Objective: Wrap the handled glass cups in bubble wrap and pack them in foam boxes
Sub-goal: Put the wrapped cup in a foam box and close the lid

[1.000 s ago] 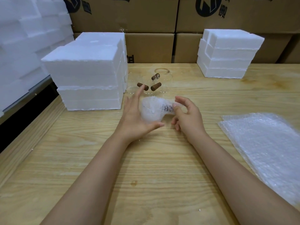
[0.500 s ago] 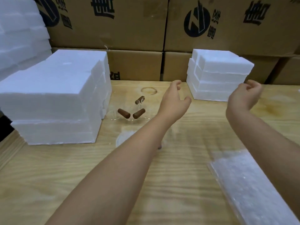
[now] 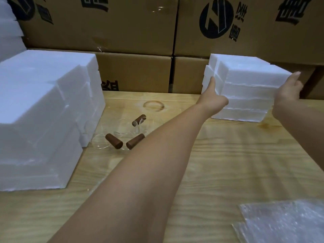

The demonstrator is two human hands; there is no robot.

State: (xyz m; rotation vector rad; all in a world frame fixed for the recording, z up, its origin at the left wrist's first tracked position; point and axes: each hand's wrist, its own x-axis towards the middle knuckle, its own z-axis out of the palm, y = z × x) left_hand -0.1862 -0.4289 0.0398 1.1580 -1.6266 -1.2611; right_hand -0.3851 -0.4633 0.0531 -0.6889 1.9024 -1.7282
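I see the left hand (image 3: 213, 97) flat against the left side of the small foam box stack (image 3: 249, 81); the right hand (image 3: 287, 92) touches its right corner, apparently uncurled; glass cups (image 3: 114, 143) lie beside the larger foam stack (image 3: 43, 106).

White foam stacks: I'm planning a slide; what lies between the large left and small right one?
Head view: three clear glass cups with brown cylindrical handles, and the left forearm.
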